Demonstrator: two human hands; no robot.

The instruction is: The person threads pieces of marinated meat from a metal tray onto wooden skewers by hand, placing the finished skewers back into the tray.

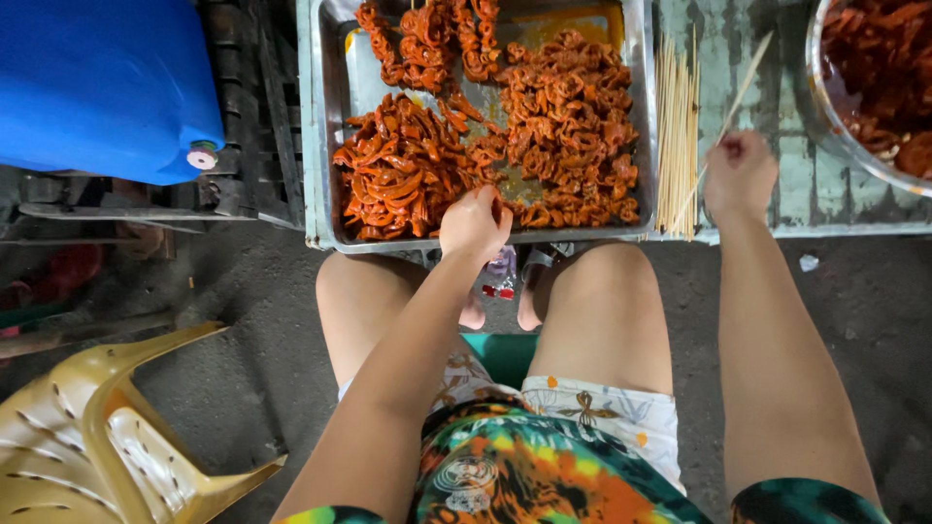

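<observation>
Left hand [475, 223] pinching marinated meat [408, 175] at tray's near edge; right hand [740, 175] gripping skewer [735, 102].

Seen from above, over bare knees: left hand [475, 224] curled at the near rim of a metal tray [317, 146], fingertips among orange-red marinated meat pieces [485, 136]. Right hand [740, 173] closed around one wooden skewer [736, 97], slanting up and away. Beside the tray, a bundle of skewers [677, 126] on the worn counter [796, 184]. Far right, a metal bowl [837, 136] with more meat. Left, a blue container [102, 82]; lower left, a yellow plastic chair [97, 437].
</observation>
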